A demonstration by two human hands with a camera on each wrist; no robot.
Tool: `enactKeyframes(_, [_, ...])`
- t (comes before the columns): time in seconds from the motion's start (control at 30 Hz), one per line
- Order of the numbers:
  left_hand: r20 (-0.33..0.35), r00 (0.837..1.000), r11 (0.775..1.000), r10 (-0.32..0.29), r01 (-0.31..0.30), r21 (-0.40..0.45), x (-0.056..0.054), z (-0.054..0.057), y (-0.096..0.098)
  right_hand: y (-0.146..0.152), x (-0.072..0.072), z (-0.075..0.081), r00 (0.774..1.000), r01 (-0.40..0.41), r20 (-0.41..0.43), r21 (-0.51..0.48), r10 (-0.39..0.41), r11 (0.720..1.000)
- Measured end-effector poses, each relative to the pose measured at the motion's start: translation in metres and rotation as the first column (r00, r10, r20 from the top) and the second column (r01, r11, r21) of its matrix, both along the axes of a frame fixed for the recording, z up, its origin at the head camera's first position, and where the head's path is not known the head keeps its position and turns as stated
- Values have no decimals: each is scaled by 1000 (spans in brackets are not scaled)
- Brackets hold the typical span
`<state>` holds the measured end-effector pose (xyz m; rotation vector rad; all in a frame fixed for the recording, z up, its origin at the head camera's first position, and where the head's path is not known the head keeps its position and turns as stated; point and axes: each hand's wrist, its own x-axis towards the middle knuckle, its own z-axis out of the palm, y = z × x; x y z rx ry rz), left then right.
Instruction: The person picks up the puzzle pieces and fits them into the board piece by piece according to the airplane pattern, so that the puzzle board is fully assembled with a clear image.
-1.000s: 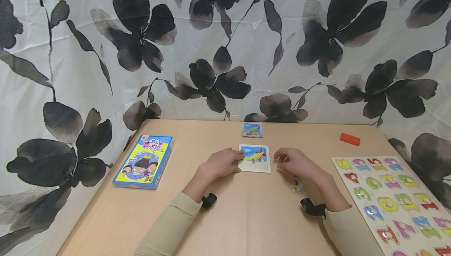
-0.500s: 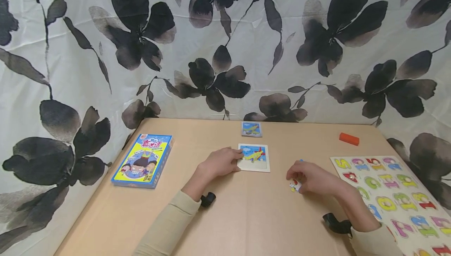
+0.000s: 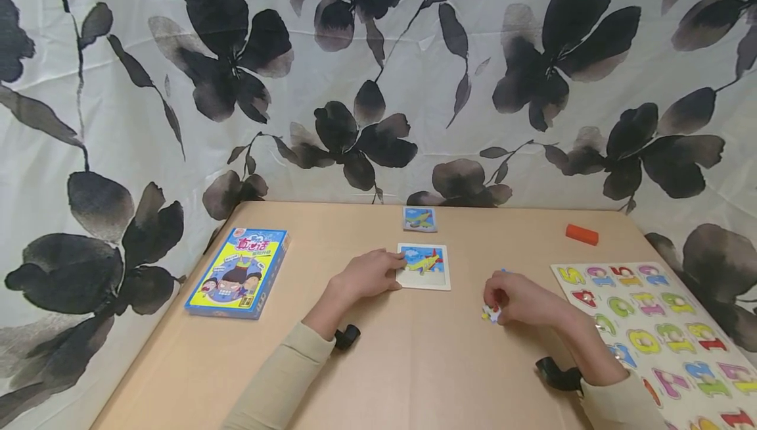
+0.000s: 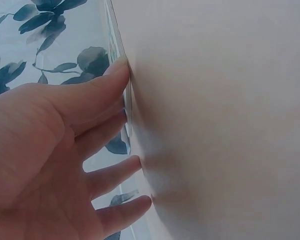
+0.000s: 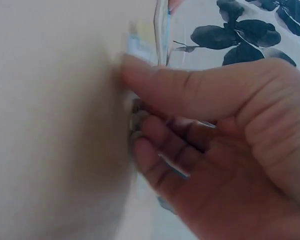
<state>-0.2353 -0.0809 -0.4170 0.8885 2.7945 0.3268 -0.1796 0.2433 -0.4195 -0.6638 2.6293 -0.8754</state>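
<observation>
A small square jigsaw puzzle lies mid-table in a white frame, with a yellow airplane on blue in its upper part. My left hand holds its left edge; the left wrist view has thumb and forefinger close together at the thin edge. To the right of the puzzle, my right hand is curled low over small puzzle pieces. A blue bit shows at its knuckles. In the right wrist view, pieces sit at the curled fingertips, partly hidden by the thumb.
Behind the puzzle lies a small picture card with a similar airplane. A blue and yellow box lies at left. An orange block stands back right, near a large letter board. A floral cloth hangs behind the table.
My right hand has moved from beside the puzzle's right edge rightward and toward me, down to the loose pieces, and stays there. My left hand has kept its place on the puzzle.
</observation>
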Motion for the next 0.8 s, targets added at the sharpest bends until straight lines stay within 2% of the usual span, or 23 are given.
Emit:
enactKeyframes(0.33, [2,1000,1000,4,-4,-10,0,0,-1,-12,-4,-5,999,47,-16,6,-47,999])
enactKeyframes(0.5, [6,1000,1000,3,-3,-2,0,0,-2,-25,-8,-6,996,84,-6,-38,-84,996])
enactKeyframes(0.63, [15,1000,1000,6,-6,1,0,-1,-2,-36,-11,-8,997,78,-13,-102,-80,992])
enactKeyframes(0.8, [14,1000,1000,10,-10,-2,-1,-2,-2,-47,-18,-12,995,52,-75,-112,-60,992])
